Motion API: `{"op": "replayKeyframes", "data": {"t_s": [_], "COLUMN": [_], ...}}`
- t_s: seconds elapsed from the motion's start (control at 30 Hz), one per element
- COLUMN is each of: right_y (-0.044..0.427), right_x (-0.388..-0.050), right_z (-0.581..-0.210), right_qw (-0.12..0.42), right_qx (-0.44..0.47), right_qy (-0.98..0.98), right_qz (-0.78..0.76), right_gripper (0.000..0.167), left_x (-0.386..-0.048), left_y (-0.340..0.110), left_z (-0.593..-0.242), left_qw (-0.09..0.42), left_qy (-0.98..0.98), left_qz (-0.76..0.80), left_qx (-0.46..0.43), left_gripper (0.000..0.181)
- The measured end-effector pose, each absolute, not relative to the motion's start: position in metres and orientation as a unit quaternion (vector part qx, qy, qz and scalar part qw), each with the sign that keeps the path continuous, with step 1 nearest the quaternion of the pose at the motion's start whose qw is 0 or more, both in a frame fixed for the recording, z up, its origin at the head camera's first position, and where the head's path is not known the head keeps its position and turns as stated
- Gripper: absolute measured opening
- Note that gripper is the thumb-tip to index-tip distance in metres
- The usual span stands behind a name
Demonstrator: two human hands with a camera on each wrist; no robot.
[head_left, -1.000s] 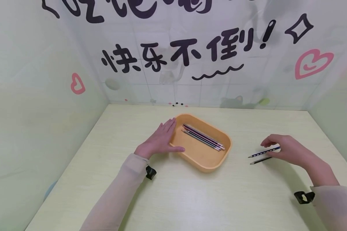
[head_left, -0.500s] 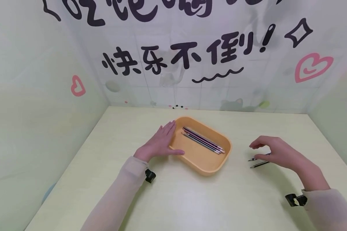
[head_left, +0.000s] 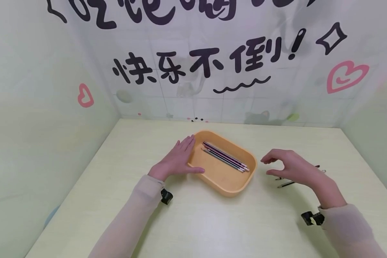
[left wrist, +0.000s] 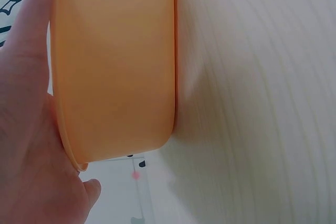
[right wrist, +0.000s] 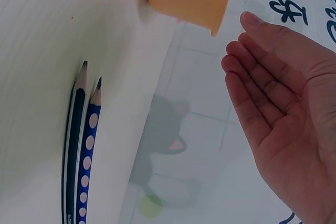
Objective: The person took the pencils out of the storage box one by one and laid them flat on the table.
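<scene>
An orange plastic tray [head_left: 217,177] stands at mid-table with several pencils [head_left: 225,157] lying side by side in it. My left hand [head_left: 174,160] rests on the tray's left rim, fingers straight along it and thumb spread over the near side. To the right of the tray, my right hand [head_left: 291,166] hovers over the table, fingers loosely bent and nothing between them. Below it lie two pencils, a dark striped one [right wrist: 73,150] and a blue one with pale dots [right wrist: 88,150], partly hidden by the hand in the head view.
The pale wood table [head_left: 200,222] is enclosed by a white printed backdrop [head_left: 193,104] at the back and sides. Each wrist carries a small black camera, such as the one under the right sleeve [head_left: 351,229].
My right hand has moved left, away from above the two loose pencils and nearer the tray, holding nothing. The pencils stay on the table. My left hand and the tray keep their places.
</scene>
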State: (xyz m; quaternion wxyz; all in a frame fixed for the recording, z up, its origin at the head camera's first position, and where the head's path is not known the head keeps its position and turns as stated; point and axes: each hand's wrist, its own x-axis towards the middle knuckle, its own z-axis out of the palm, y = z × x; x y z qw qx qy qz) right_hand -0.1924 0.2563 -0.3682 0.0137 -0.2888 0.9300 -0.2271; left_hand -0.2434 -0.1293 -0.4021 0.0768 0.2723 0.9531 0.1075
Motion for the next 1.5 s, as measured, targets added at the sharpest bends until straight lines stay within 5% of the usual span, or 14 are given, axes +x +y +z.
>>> {"op": "replayKeyframes", "data": {"t_s": [1.5], "right_y": [0.180], "right_x": [-0.217], "right_z": [-0.385], "right_qw": [0.059], "right_qx": [-0.329], "right_qy": [0.894], "right_qz": [-0.299], "right_gripper": [0.032], "left_x": [-0.241], "left_y": [-0.130], "left_z": [-0.403], "left_qw": [0.070], "left_qy": [0.954], "left_qz": [0.115], "left_qx": [0.270], "left_gripper": [0.120]}}
